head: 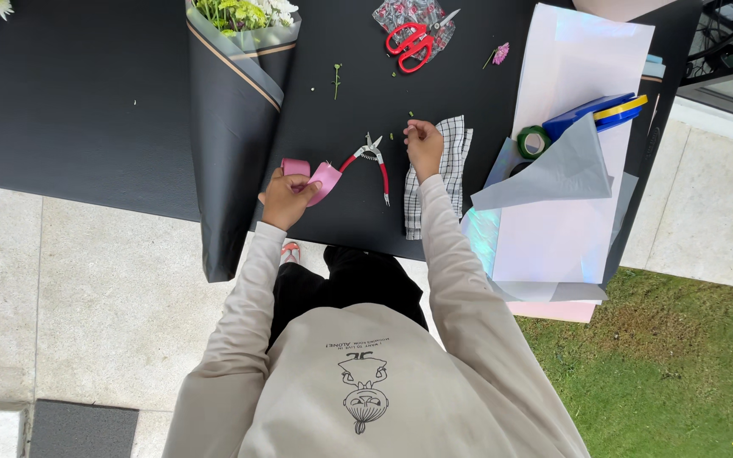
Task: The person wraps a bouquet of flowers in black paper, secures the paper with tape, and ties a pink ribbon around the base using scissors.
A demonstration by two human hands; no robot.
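My left hand (285,198) holds a roll of pink ribbon (311,175) near the front edge of the black table (69,110). My right hand (423,147) is closed, fingers pinched together over a checked cloth (452,165); I cannot make out anything in it. Red-handled pruning snips (371,159) lie on the table between my two hands. A bouquet wrapped in dark grey paper (229,127) lies to the left of my left hand, hanging over the table's edge.
Red scissors (409,42) lie on a patterned packet at the back. Sheets of white, pink and grey wrapping paper (570,170) are stacked at the right with a green tape roll (533,141) and blue and yellow ribbon spools (604,112). Loose stems and a pink flower (500,53) lie scattered.
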